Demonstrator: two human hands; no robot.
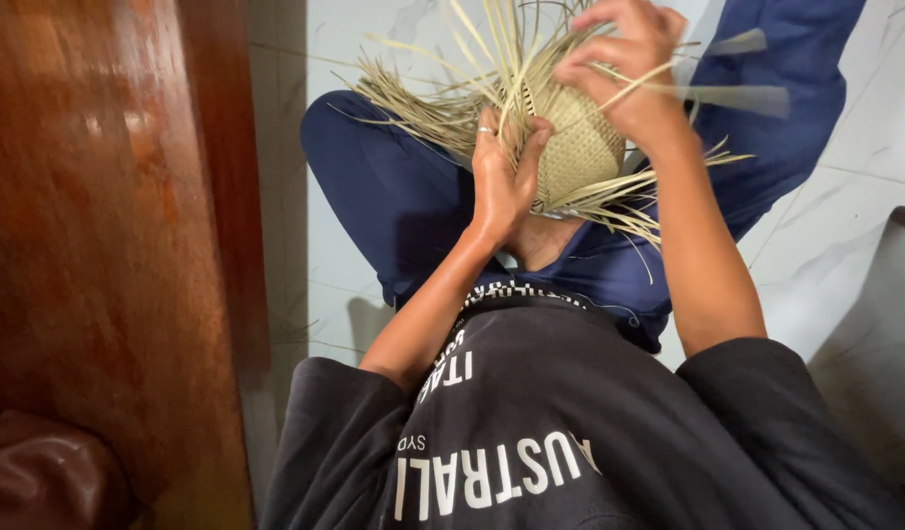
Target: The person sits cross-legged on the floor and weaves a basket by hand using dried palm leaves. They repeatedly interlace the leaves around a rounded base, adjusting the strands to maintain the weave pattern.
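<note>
A person seated on a pale tiled floor (pixel 845 226) worked a half-woven straw basket (pixel 575 147) held over the lap, between knees clad in dark blue trousers (pixel 394 196). The left hand (pixel 502 177), a ring on one finger, had its grip closed on the lower edge of the woven dome, thumb and fingers pinching the weave and a few strands against it. The right hand (pixel 624 59) came over the top, its grip pinching a single pale strand (pixel 659 74) drawn taut across the crown while the other fingers curled over the piece. Loose straw ends (pixel 423 98) fanned out on all sides, unwoven and springy. From this position the main risk appeared to be the taut strand: pulled too hard or bent too sharply, dry straw of this kind could crack or split, leaving a short end in the pattern. Should the left grip slacken, the finished rows might loosen and the dome shift in the hand. The crowd of free ends also invited picking the wrong strand, and stiff tips could scratch fingers. A dark polished wooden panel (pixel 109 245) stood to the person's left, well apart from the work.
</note>
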